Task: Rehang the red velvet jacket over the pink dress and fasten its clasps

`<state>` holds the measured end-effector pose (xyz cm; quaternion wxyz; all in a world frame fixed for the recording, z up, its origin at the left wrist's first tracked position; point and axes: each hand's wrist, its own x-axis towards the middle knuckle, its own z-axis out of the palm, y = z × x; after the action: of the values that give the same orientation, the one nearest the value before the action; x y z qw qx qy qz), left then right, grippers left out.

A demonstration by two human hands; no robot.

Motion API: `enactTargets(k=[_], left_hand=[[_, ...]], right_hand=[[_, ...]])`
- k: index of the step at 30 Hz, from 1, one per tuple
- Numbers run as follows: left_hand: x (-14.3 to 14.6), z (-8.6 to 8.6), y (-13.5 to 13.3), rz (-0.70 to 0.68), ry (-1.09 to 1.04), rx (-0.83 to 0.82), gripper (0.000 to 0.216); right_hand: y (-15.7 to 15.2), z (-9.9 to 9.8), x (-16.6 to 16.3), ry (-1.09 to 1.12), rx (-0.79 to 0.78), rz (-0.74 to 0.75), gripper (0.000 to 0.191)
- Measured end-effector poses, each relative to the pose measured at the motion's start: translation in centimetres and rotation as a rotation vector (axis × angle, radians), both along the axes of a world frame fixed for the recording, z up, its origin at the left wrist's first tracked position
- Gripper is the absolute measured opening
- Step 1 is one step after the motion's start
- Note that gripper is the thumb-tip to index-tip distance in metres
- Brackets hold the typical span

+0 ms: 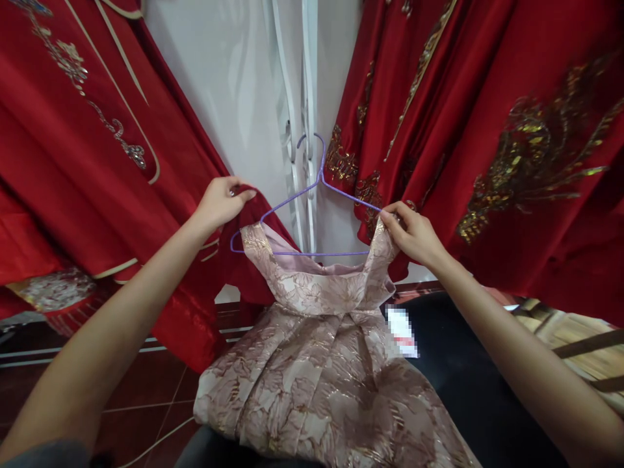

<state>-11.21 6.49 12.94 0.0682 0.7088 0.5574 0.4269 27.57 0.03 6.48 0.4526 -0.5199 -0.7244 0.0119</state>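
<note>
A pink-and-gold brocade dress [331,364] hangs by its two shoulder straps on a thin purple hanger [348,195]. My right hand [409,231] pinches the strap on the right where it meets the hanger's arm. To the left of the hanger, my left hand [227,201] is closed at the edge of a red garment [258,214], apart from the dress's left strap. The hanger's hook points up and holds nothing visible. A white tag [402,331] sticks out at the dress's right side. The skirt spreads down toward me over my lap.
Long red gowns with beading [68,130] hang on the left, and red gowns with gold sequins [507,162] on the right. White uprights [307,84] stand between them. A black surface [463,364] lies at right, dark red tiles [141,377] below left.
</note>
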Motion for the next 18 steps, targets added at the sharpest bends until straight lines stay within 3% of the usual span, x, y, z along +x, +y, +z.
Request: enactTargets(k=[5,8,10,13,16,18], left_hand=[[4.6,3.9,-1.9,-0.099,-0.173,0.222,0.027],[5.0,4.7,-2.2,-0.131,-0.279,0.251,0.031],[4.9,4.5,-2.2,-0.140,-0.315,0.233,0.031],[4.7,4.0,-2.3,-0.147,-0.355,0.204,0.027],[4.8,3.5,-2.4,-0.162,-0.392,0.169,0.023],[4.8,3.1,-2.4,-0.171,-0.408,0.145,0.022]], right_hand=[[1.2,1.5,2.6,-0.022,-0.142,0.099,0.036],[3.2,3.1,4.1,-0.066,-0.351,0.191,0.042],[4.9,4.1,3.9,-0.169,-0.547,0.299,0.036],[7.1,5.1,1.1,-0.412,-0.813,0.516,0.025],[8.3,5.2,-3.3,-0.571,-0.864,0.713,0.030],[8.4,4.9,-5.8,-0.521,-0.891,0.809,0.030]])
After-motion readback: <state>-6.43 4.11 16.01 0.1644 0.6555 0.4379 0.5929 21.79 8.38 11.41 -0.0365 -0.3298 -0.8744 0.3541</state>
